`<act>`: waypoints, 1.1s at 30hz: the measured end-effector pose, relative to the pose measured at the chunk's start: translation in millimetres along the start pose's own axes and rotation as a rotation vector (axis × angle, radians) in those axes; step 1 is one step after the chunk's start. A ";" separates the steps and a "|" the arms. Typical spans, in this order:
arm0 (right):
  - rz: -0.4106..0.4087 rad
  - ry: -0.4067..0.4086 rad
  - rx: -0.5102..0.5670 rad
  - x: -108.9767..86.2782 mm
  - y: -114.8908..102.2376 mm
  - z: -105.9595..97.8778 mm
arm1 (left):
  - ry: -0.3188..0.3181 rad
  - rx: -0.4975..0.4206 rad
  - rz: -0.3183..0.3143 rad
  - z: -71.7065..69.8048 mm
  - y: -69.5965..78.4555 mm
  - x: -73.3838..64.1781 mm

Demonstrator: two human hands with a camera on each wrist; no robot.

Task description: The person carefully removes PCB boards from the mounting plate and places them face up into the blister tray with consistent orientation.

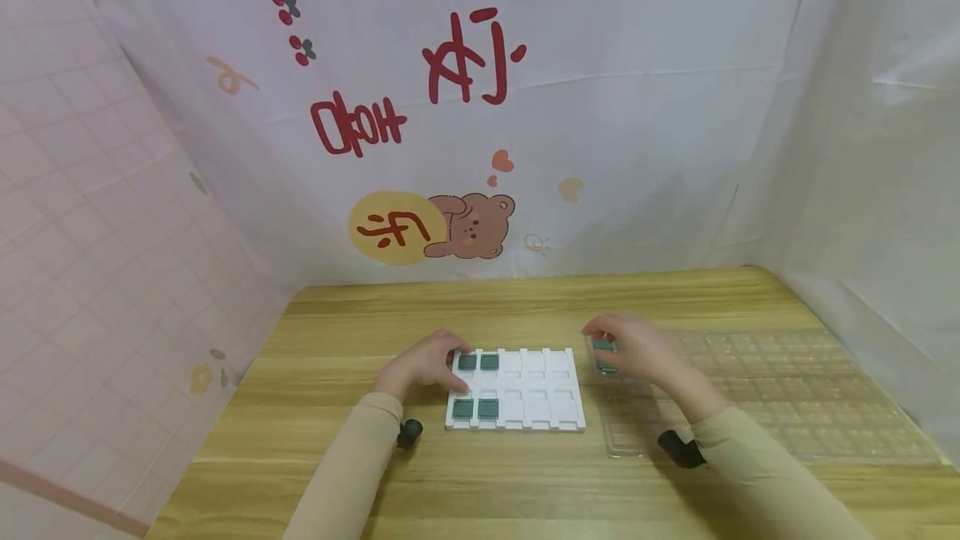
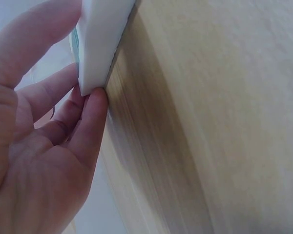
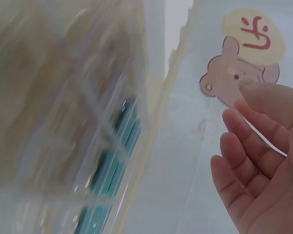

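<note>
A white compartment tray [image 1: 525, 391] lies on the table, with several green square chips [image 1: 487, 408] in its left-hand pockets. My left hand [image 1: 423, 363] holds the tray's left end; in the left wrist view its thumb and fingers [image 2: 90, 122] touch the white edge. My right hand [image 1: 637, 348] hovers over the left end of a clear plastic tray [image 1: 750, 394], above more green chips [image 1: 604, 361]. Its fingers [image 3: 239, 158] are loosely bent in the right wrist view, and nothing shows between them. Through the clear plastic, green chips [image 3: 112, 170] appear at the side.
The wooden table [image 1: 480, 482] runs up to a white printed curtain [image 1: 600, 107] at the back. Curtains also hang at both sides. The clear tray covers much of the table's right part.
</note>
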State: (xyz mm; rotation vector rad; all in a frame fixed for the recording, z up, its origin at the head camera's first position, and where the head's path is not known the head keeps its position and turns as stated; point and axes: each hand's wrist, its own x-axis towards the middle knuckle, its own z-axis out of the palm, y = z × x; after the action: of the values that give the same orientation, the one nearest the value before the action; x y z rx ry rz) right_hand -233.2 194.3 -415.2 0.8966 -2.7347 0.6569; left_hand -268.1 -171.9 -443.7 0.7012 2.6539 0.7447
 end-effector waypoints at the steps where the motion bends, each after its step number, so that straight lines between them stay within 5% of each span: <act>1: -0.014 0.011 0.003 1.9 -1.9 1.5 | 0.000 -0.001 0.002 -0.1 0.1 0.1; 16: -0.102 0.138 -0.059 29.0 -32.7 31.0 | 0.017 0.014 0.011 1.8 -1.8 3.2; 33: -0.092 0.036 -0.107 53.7 -54.7 60.9 | 0.013 0.023 0.001 1.0 -0.9 2.6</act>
State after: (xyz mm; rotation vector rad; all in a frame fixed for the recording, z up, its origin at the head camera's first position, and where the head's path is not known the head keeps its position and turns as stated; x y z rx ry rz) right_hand -245.8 98.9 -433.3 0.9688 -2.6507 0.5003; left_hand -270.2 -170.8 -445.4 0.7059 2.6780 0.7224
